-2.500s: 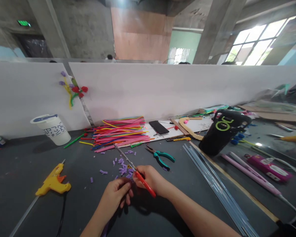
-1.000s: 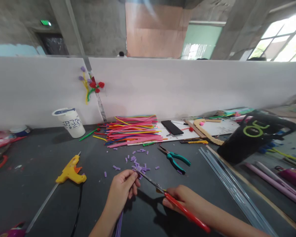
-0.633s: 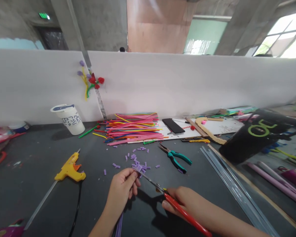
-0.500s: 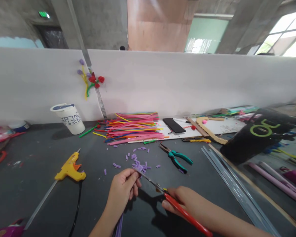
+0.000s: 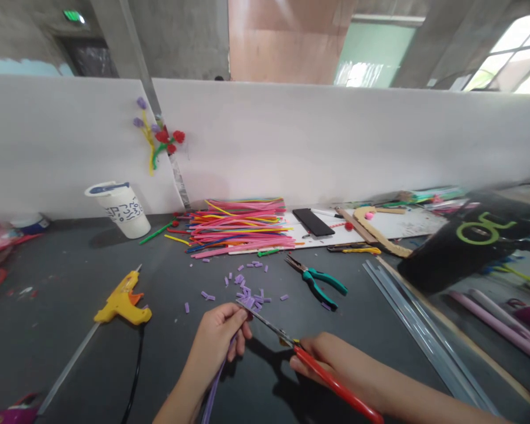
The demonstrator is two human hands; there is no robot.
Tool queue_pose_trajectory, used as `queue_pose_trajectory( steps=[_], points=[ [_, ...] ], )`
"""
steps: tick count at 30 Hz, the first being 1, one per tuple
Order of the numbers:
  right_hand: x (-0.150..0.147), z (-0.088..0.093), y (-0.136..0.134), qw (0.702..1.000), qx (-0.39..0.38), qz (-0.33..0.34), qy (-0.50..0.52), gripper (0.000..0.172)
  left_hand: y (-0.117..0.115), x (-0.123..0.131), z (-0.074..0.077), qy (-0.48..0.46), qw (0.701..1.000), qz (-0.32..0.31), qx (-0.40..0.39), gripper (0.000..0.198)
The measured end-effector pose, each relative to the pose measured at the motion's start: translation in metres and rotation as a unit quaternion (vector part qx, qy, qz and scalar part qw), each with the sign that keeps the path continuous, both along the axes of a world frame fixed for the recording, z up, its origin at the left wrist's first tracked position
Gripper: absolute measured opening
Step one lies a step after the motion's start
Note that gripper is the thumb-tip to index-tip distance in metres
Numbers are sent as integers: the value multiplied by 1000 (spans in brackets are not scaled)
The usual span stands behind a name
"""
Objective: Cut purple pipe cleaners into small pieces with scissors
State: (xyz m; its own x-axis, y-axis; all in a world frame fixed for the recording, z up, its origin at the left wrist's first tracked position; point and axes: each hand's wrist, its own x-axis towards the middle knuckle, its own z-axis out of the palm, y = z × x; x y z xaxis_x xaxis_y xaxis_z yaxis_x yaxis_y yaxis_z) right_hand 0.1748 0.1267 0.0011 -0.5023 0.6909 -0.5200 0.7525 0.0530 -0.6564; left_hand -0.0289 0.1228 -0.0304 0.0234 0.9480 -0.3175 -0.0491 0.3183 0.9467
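My left hand (image 5: 218, 338) pinches a long purple straw (image 5: 212, 386) that runs back under my wrist, its tip at my fingertips. My right hand (image 5: 324, 359) grips red-handled scissors (image 5: 291, 347), whose blades reach up-left and close on the straw's tip. Just beyond the blades lies a scatter of several short purple straw pieces (image 5: 242, 288) on the dark grey table (image 5: 62, 282).
Green-handled pliers (image 5: 318, 281) lie right of the pieces. A yellow glue gun (image 5: 120, 303) sits at left, a white cup (image 5: 117, 209) behind it. A pile of coloured straws (image 5: 241, 229), a black phone (image 5: 310, 221), clear rods (image 5: 415, 333) and a black bag (image 5: 463, 244) lie farther back and right.
Since 2.5 s ago my right hand has drawn back to the right with the scissors, blades pointing at the straw tip. Over the last second both hands have hardly moved; the view tilted slightly.
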Motion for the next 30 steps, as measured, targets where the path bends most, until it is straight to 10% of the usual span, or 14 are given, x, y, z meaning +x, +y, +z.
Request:
queue_pose_trajectory(
  steps=[11,20,30],
  points=[
    [-5,-11,11,974,-178,-138,31,39,6,-4,-21,-47,998,28,-27,24],
    [-36,-20,24,955,-19,-180,233,23,-4,12,-14,-104,992,-53,-41,24],
    [-43,-23,19,948,-27,-121,293,26,-6,5,-8,-110,984,-135,-48,26]
  ],
)
